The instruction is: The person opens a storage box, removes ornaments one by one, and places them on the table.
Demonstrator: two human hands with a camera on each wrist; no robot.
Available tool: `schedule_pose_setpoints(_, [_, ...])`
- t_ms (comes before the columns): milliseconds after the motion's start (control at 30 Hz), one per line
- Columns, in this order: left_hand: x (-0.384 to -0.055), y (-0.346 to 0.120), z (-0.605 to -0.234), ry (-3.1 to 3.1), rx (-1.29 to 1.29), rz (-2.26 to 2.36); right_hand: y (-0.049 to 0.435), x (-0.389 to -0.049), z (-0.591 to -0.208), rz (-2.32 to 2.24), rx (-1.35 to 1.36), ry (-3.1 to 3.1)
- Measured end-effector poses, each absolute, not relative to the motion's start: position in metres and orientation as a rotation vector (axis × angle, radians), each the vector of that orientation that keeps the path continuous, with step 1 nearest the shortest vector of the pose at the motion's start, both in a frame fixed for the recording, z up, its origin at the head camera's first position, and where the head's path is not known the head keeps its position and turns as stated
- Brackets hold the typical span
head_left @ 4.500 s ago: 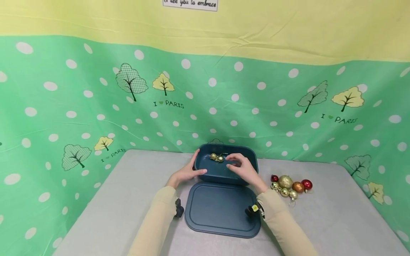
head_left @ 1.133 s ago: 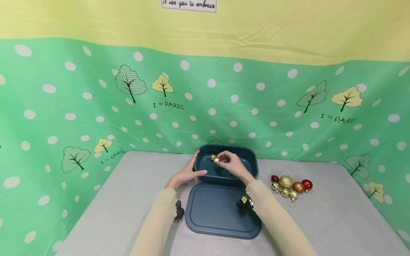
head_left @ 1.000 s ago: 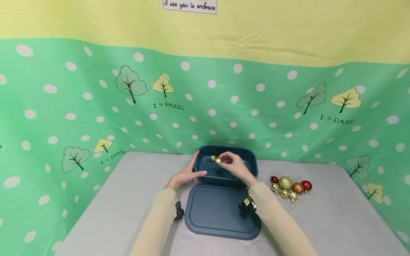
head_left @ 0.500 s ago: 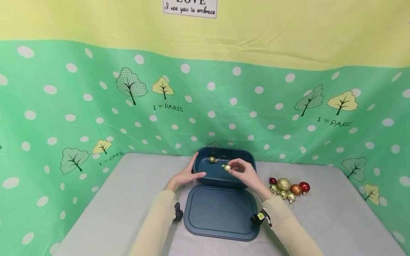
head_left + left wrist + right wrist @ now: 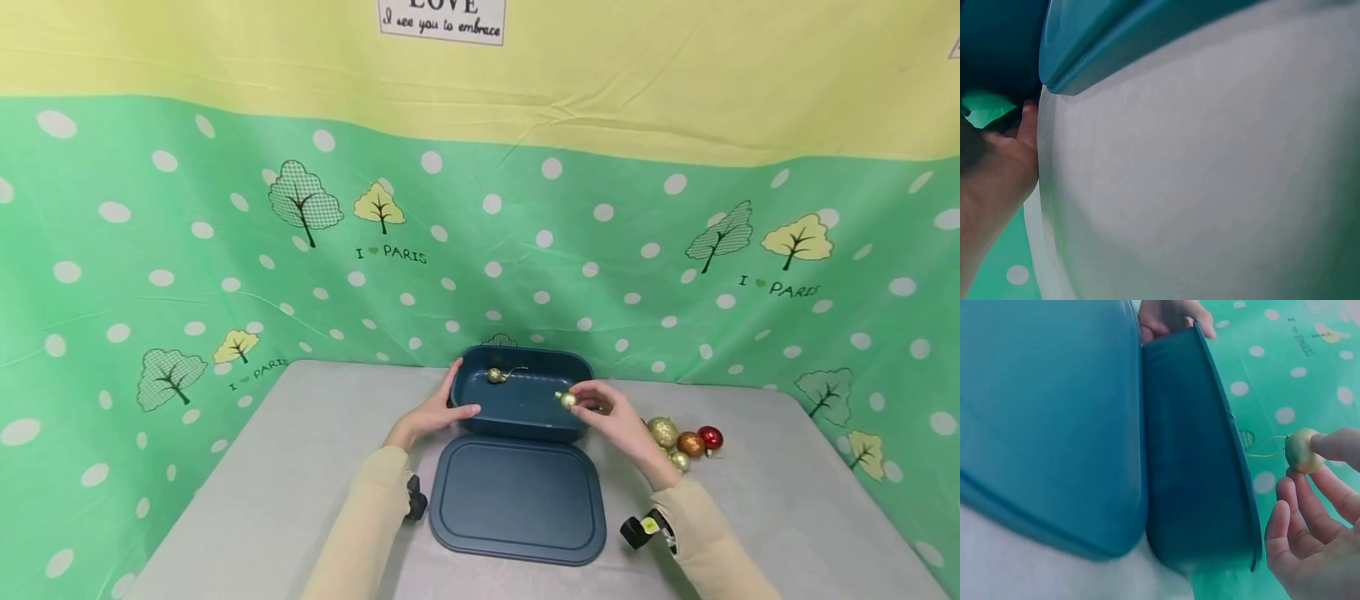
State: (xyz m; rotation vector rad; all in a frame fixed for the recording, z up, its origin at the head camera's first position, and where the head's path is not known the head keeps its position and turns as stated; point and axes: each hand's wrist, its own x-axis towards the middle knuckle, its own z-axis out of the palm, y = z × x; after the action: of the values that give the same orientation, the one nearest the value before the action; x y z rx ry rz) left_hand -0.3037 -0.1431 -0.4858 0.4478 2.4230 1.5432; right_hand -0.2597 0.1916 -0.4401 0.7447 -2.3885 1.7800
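Note:
My right hand (image 5: pixel 617 423) pinches a small gold bauble (image 5: pixel 568 401) between thumb and fingertips, over the right end of a dark blue plastic box (image 5: pixel 517 407). In the right wrist view the bauble (image 5: pixel 1302 452) hangs above the box's rim, its thread loop pointing toward the box, with the other fingers loosely bent below. My left hand (image 5: pixel 433 412) holds the box's left end, thumb along the front wall and fingers round the side. Inside the box, near the back left, lies another small gold bauble (image 5: pixel 494 376) with a thread loop.
The blue lid (image 5: pixel 517 500) lies flat on the grey table (image 5: pixel 262 483), just in front of the box. To the right, partly behind my right forearm, sits a cluster with a large gold bauble (image 5: pixel 663 432), an orange bauble (image 5: pixel 691 444) and a red bauble (image 5: pixel 710 437). A patterned curtain (image 5: pixel 420 317) hangs behind.
My right hand has taken one gold bauble from beside the other in the box, lifted it and carried it right to the box's right end. The left hand has stayed on the box.

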Motion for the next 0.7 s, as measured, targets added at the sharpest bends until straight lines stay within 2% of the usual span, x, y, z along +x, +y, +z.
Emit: schedule_pose_setpoints(700, [-0.305,-0.144,-0.487,2.426,0.441,1.541,0.254,-0.234,-0.448,1.639,0.457,-2.52])
